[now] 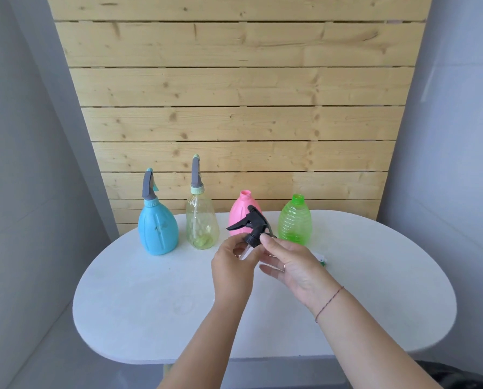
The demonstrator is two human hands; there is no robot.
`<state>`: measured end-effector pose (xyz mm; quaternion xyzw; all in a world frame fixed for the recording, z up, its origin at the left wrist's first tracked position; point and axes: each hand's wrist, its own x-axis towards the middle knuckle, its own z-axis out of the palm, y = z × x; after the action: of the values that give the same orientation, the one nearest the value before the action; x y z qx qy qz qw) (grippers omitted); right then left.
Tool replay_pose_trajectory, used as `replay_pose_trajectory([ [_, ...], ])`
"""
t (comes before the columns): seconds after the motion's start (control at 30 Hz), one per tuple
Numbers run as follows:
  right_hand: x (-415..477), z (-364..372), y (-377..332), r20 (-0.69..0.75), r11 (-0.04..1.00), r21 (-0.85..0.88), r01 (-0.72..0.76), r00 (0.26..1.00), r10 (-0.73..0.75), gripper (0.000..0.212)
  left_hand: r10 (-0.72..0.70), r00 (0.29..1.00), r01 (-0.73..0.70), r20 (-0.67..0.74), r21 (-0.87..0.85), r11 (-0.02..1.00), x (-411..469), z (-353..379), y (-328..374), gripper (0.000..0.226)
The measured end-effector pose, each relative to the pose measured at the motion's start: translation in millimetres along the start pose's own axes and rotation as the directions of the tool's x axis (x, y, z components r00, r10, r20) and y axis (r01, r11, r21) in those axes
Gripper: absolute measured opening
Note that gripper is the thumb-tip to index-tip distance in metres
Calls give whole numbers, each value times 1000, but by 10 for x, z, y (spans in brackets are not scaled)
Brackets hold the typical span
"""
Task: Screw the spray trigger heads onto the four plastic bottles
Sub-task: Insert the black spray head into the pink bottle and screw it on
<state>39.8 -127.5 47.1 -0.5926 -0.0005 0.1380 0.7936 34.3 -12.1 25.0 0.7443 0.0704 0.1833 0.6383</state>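
Note:
A row of bottles stands at the far side of the white table (156, 299). The blue bottle (158, 228) and the clear yellowish bottle (201, 220) each carry a grey trigger head. The pink bottle (241, 210) and the green bottle (294, 221) stand with bare, uncapped necks. Above the table, in front of the pink bottle, a black trigger head (253, 224) is held by both hands. My left hand (233, 265) pinches its collar and clear tube from the left. My right hand (290, 265) grips the collar from the right.
A small white and green piece (322, 260) shows on the table behind my right hand, mostly hidden. A wooden plank wall (234, 108) rises right behind the bottles. Grey walls close in on both sides.

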Motion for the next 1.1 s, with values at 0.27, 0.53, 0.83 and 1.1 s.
replay_pose_trajectory([
  [0.27,-26,111,12,-153,978,-1,210,966,-207,6,74,997,-73,23,-43,996,-76,132,60,25],
  [0.53,54,-191,-197,-498,922,-200,333,776,-388,9,68,992,-66,101,-24,998,169,-113,-1,65],
  [0.83,121,-403,-214,-546,906,-176,386,727,-416,7,4,992,-32,123,224,974,912,301,-147,119],
  [1.1,182,-373,-200,-527,905,-165,393,740,-417,6,-13,998,-2,57,254,967,1169,504,-346,128],
])
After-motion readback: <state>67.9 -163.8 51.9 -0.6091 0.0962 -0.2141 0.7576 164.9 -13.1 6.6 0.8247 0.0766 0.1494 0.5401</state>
